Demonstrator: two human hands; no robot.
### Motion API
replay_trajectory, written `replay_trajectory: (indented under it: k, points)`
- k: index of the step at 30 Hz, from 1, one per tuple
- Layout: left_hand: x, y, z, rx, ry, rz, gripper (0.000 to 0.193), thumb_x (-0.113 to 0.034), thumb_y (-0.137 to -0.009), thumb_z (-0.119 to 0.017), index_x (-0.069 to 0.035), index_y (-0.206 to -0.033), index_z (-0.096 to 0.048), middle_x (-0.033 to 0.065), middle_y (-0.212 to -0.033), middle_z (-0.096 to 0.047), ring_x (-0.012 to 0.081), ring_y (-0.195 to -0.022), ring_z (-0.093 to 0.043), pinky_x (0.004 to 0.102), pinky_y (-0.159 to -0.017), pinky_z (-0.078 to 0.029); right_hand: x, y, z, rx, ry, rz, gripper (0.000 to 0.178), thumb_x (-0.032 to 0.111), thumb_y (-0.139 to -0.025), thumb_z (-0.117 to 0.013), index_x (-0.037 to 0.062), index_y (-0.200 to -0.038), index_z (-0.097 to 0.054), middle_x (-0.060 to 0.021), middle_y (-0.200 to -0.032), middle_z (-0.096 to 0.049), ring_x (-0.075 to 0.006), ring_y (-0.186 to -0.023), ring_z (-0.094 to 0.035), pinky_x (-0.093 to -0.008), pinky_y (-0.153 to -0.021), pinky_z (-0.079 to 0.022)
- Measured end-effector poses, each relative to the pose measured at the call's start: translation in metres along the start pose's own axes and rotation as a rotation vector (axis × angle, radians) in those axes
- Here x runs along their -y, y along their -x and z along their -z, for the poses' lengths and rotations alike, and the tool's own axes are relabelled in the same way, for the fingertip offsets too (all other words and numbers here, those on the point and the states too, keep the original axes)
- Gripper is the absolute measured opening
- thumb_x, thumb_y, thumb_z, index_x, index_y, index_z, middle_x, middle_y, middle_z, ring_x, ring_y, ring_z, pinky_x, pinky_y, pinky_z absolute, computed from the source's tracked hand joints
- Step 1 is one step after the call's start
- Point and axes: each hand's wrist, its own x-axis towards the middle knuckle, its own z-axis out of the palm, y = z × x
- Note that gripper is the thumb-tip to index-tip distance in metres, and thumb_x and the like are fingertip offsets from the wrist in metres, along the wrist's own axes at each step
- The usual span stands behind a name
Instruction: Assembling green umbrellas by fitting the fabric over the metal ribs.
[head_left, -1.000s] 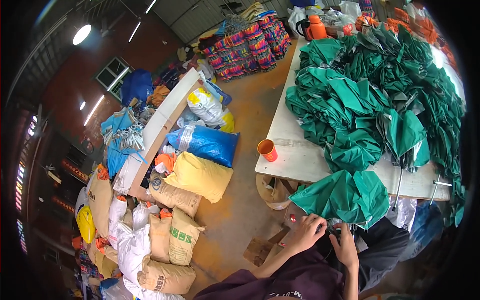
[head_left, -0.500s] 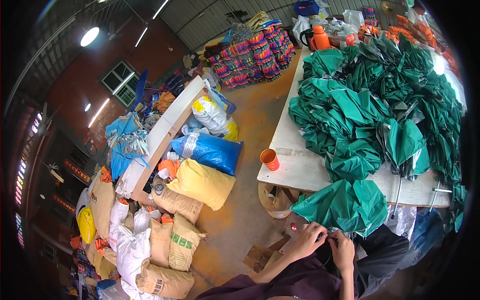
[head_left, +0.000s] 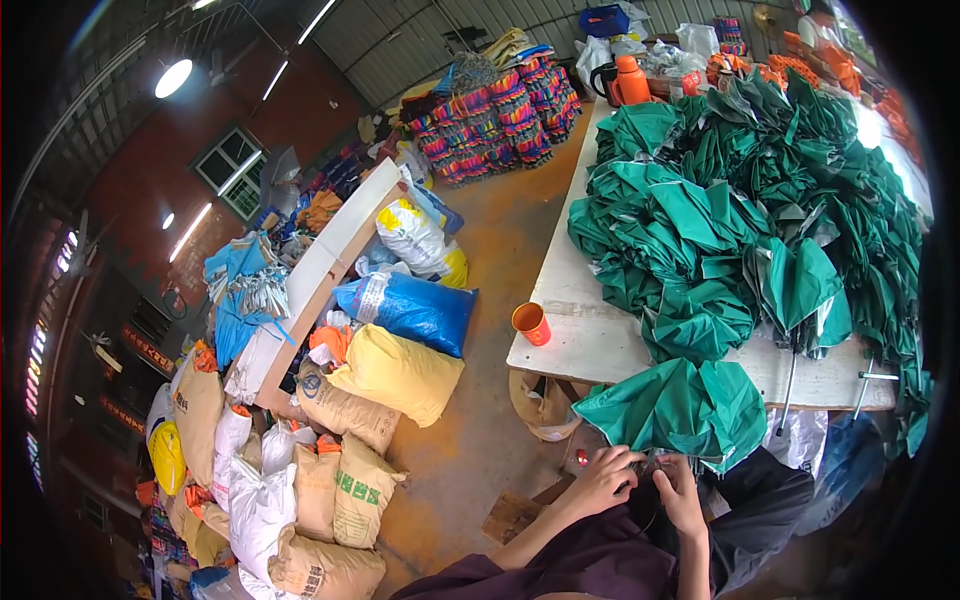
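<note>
A green umbrella (head_left: 680, 410), partly spread and crumpled, lies in front of me below the table's near edge, its silvery underside showing along the lower rim. My left hand (head_left: 604, 482) is at its lower left edge, index finger reaching toward the cloth and thumb apart, with a dark gap between them. Close by on the right, my right hand (head_left: 682, 497) has thumb and fingers bent together under the umbrella's rim. What it pinches is too small to make out. The umbrella's shaft and handle are hidden.
Many folded green umbrellas (head_left: 700, 220) are heaped on the white table (head_left: 560, 330). An orange cup (head_left: 531, 324) stands near its corner, an orange flask (head_left: 630, 82) farther back. Stuffed sacks (head_left: 395, 372) lie on the left floor. A person (head_left: 828, 50) is at the far right.
My hands, close together before, have drawn apart; the left has shifted left and its index finger has straightened. The view has moved slightly. A person has come into sight at the far right.
</note>
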Motion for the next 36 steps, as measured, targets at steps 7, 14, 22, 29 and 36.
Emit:
replay_trajectory:
  k: [7,14,22,29,36]
  points:
    - [0.007,0.003,-0.009,-0.068,-0.072,-0.011,0.012,-0.013,-0.079,-0.071,-0.011,-0.088,-0.064,0.0014,-0.130,-0.058,0.0256,-0.124,-0.047,0.0423,-0.098,-0.036,0.004,-0.001,-0.003,-0.010,0.015,-0.007,0.025,0.007,-0.097,-0.058,0.0013,-0.120,-0.048,-0.0064,-0.101,-0.063,-0.0095,-0.087,-0.056,-0.0232,-0.076,-0.044]
    - [0.003,-0.001,-0.002,-0.109,-0.065,-0.004,0.023,-0.018,-0.080,-0.074,-0.012,-0.099,-0.063,0.0025,-0.124,-0.061,0.0265,-0.119,-0.051,0.0413,-0.096,-0.037,0.002,-0.003,-0.004,-0.006,0.008,-0.002,0.025,0.007,-0.097,-0.058,0.0003,-0.119,-0.048,-0.0078,-0.101,-0.064,-0.0111,-0.089,-0.059,-0.0237,-0.078,-0.046]
    - [-0.014,-0.012,-0.008,-0.235,-0.087,0.022,0.027,-0.019,-0.080,-0.075,-0.012,-0.104,-0.064,-0.0003,-0.107,-0.066,0.0263,-0.107,-0.056,0.0394,-0.089,-0.040,0.005,0.007,-0.003,-0.020,0.041,0.049,0.027,0.008,-0.098,-0.057,0.0000,-0.121,-0.048,-0.0109,-0.106,-0.064,-0.0144,-0.096,-0.061,-0.0276,-0.084,-0.049]
    - [-0.011,-0.018,0.005,-0.243,-0.153,0.049,0.018,-0.017,-0.081,-0.075,-0.012,-0.096,-0.066,0.0005,-0.098,-0.071,0.0256,-0.100,-0.060,0.0401,-0.088,-0.039,0.019,0.032,0.010,0.021,0.155,0.054,0.036,0.017,-0.096,-0.062,0.0000,-0.125,-0.049,-0.0094,-0.115,-0.061,-0.0185,-0.104,-0.061,-0.0341,-0.093,-0.048]
    - [-0.005,-0.020,-0.002,-0.242,-0.139,-0.037,0.016,-0.015,-0.082,-0.073,-0.012,-0.097,-0.068,0.0011,-0.098,-0.071,0.0261,-0.098,-0.059,0.0396,-0.092,-0.038,-0.001,0.088,0.029,-0.364,0.729,0.006,0.032,0.020,-0.091,-0.068,0.0022,-0.116,-0.058,-0.0096,-0.104,-0.064,-0.0215,-0.093,-0.064,-0.0352,-0.082,-0.051]
